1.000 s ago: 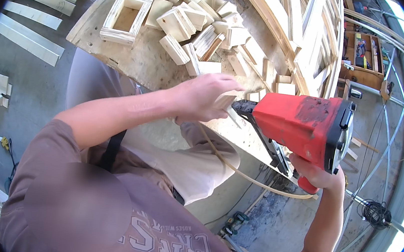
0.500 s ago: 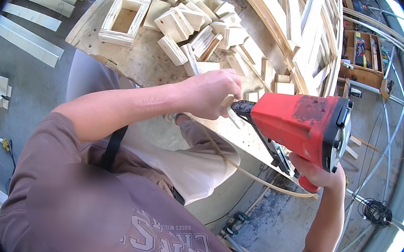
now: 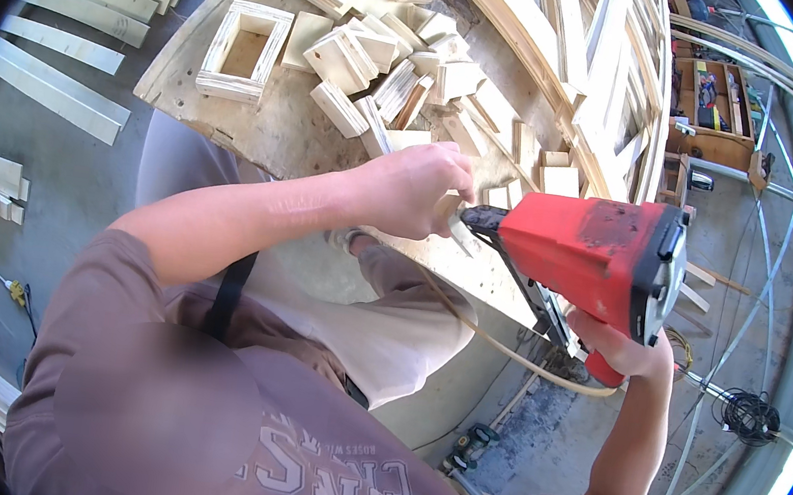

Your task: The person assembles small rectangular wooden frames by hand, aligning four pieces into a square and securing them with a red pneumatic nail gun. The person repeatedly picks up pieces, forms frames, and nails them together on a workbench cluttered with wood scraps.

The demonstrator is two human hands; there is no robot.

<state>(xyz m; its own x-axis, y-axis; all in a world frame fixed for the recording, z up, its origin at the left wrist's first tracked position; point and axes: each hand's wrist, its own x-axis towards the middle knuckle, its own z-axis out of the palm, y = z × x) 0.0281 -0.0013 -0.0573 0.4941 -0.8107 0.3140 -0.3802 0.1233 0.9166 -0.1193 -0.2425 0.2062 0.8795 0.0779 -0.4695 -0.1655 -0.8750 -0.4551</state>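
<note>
My right hand is wrapped round the handle of a red and black nail gun, whose body lies sideways with its nose toward the left. At that nose, my left hand is closed on a small pale piece of wood. Most of this piece is hidden behind my fingers, and the nose touches it or comes very close. Both hands are over the near edge of a plywood worktable. A hose hangs in a curve below the gun.
An open box frame of plywood sits on the table's left, beside a heap of cut blocks. Long strips lie across the far right side. Boards rest on the floor at left; a wooden toolbox and coiled cable are at right.
The whole scene sits slightly lower in the picture. The nail gun and both hands keep nearly the same pose, and neither grip has changed.
</note>
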